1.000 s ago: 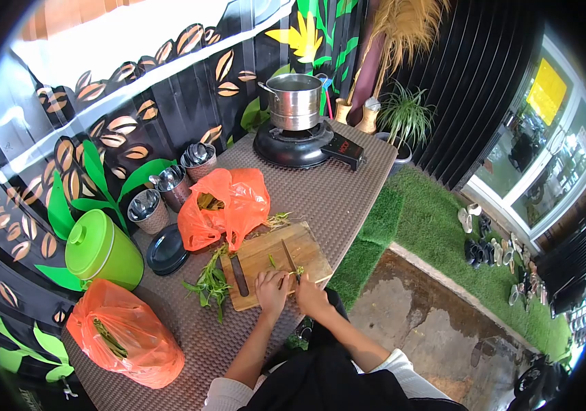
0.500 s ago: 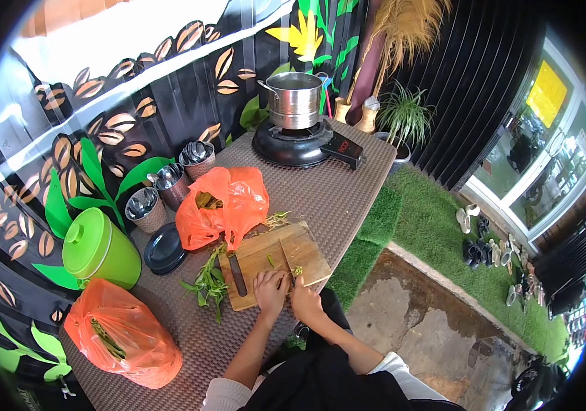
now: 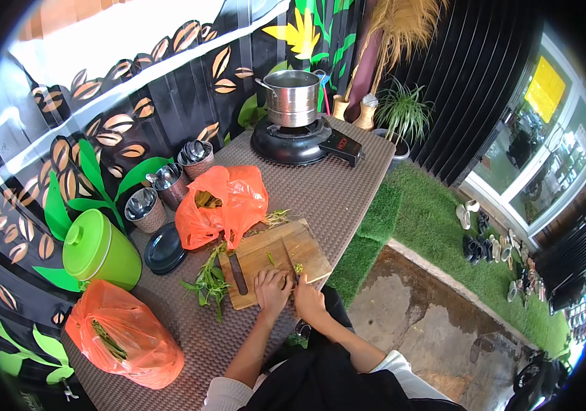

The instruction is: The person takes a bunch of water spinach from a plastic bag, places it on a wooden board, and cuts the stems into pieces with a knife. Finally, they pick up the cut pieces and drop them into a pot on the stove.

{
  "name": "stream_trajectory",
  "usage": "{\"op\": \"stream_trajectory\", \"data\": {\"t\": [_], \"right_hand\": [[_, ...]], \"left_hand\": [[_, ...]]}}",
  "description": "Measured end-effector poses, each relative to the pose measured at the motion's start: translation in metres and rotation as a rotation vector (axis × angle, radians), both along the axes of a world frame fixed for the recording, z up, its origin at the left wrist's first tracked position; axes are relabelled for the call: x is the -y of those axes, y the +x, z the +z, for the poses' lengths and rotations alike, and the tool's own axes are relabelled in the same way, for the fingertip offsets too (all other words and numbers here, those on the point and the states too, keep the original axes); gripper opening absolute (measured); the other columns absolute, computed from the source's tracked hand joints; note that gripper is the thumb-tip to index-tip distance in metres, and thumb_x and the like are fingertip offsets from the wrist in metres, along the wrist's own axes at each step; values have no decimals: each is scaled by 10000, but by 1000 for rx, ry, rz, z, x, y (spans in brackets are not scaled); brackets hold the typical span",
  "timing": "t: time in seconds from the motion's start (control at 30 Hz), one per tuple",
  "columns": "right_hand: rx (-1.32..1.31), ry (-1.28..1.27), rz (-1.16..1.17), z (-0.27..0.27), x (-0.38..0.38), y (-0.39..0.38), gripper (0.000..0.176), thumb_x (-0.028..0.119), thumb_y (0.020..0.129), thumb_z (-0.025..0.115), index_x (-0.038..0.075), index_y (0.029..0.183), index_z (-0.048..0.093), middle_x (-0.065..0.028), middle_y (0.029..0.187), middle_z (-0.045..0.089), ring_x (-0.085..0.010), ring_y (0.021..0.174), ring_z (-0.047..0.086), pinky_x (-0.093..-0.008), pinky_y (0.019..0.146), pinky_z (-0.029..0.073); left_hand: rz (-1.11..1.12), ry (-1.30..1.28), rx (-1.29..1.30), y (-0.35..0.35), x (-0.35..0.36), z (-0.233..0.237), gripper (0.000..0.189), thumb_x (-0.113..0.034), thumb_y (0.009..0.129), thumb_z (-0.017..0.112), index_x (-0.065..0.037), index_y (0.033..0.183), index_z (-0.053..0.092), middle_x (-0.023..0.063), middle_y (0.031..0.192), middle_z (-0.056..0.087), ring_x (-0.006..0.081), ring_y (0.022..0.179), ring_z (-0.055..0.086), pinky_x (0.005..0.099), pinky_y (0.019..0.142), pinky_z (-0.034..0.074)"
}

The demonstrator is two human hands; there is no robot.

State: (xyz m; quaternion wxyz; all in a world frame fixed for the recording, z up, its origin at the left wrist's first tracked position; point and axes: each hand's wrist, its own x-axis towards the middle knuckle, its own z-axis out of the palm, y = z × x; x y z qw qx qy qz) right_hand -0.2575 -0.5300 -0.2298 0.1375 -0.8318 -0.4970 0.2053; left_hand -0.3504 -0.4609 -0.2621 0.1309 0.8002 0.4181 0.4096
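My right hand (image 3: pixel 309 301) is closed around the handle of a knife (image 3: pixel 289 251), whose blade points away over the wooden cutting board (image 3: pixel 255 255). On the board's near edge, my left hand (image 3: pixel 272 290) has its fingers curled down on what look like green stems, mostly hidden beneath them. Small chopped green pieces (image 3: pixel 298 268) lie beside the blade, close to my right hand. A bunch of leafy greens (image 3: pixel 209 277) rests at the board's left side. Behind the board stands an open orange plastic bag (image 3: pixel 246 198) with greens inside.
Another orange bag (image 3: pixel 135 342) stands at the near left, by a green lidded bucket (image 3: pixel 98 250). Dark plates (image 3: pixel 165 248) and several cutlery cups (image 3: pixel 145 212) line the wall side. A steel pot (image 3: pixel 293 103) sits on a black stove (image 3: pixel 289 144) at the far end.
My right hand has shifted very slightly with the knife. My left hand stays in place on the board, and the surrounding things look the same.
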Motion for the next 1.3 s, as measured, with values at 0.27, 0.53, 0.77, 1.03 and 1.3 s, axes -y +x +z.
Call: {"op": "stream_trajectory", "data": {"t": [0.27,0.53,0.77,1.03,1.3], "right_hand": [[-90,86,59,7,-1,23,282,193,921,488,-35,1050,383,-298,783,637,-469,754,644,-540,678,518],[-22,-4,31,6,1,0,310,192,917,495,-49,1077,385,-298,797,640,-461,776,651,-511,686,536],[-52,12,69,6,-16,21,331,210,923,492,-42,1104,379,-303,862,640,-458,786,653,-510,685,538],[-65,-21,-2,3,-11,5,340,227,930,488,-40,1115,387,-315,922,627,-475,850,639,-530,732,521],[-71,-18,30,10,-6,-3,366,233,929,499,-55,1124,386,-302,884,638,-455,839,650,-513,720,530]], "left_hand": [[-1,-87,47,7,-6,-3,125,-158,763,696,-98,867,732,22,872,673,225,883,558,361,811,407],[-4,-217,88,10,-6,-4,222,-152,794,672,-117,1013,668,-19,850,673,213,897,561,362,826,382],[7,-178,106,10,-8,-9,216,-141,788,691,-97,983,607,-19,844,672,193,826,568,332,789,378],[14,-182,110,8,-6,-9,179,-147,794,691,-98,941,600,1,837,664,196,780,565,335,777,382],[31,-154,96,9,-6,-12,165,-146,787,701,-96,905,598,16,833,635,204,769,562,341,780,386]]}}
